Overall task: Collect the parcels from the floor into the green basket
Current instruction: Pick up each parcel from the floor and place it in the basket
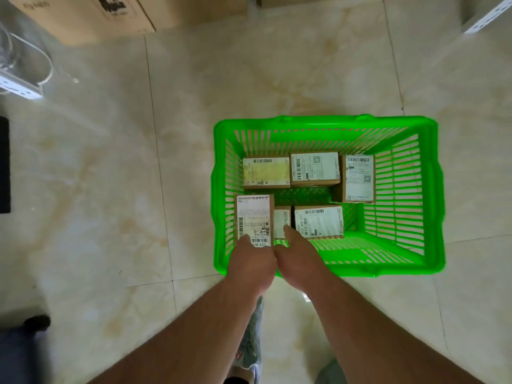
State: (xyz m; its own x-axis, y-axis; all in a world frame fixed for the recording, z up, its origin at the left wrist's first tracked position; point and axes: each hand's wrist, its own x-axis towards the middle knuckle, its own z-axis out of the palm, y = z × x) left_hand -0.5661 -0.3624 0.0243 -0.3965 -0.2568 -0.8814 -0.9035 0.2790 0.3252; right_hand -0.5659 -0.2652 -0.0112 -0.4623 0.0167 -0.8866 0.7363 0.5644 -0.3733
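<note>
The green basket [432, 189] stands on the tiled floor to the right of centre. Several brown labelled parcels lie inside it: three along the far side [266, 173], [314, 169], [358, 178], and two at the near side [318, 221], [282, 220]. My left hand [250, 263] grips another labelled parcel [253, 217] by its near end, held over the basket's near left corner. My right hand [297, 259] is right beside it with fingers together, pointing into the basket and touching the small near parcel; it holds nothing that I can see.
Large cardboard boxes [110, 15] stand on the floor at the far left. A white rail [20, 88] and a clear plastic item are at the left edge, a white shelf post [487, 18] at the far right. A dark mat [4, 164] lies at the left.
</note>
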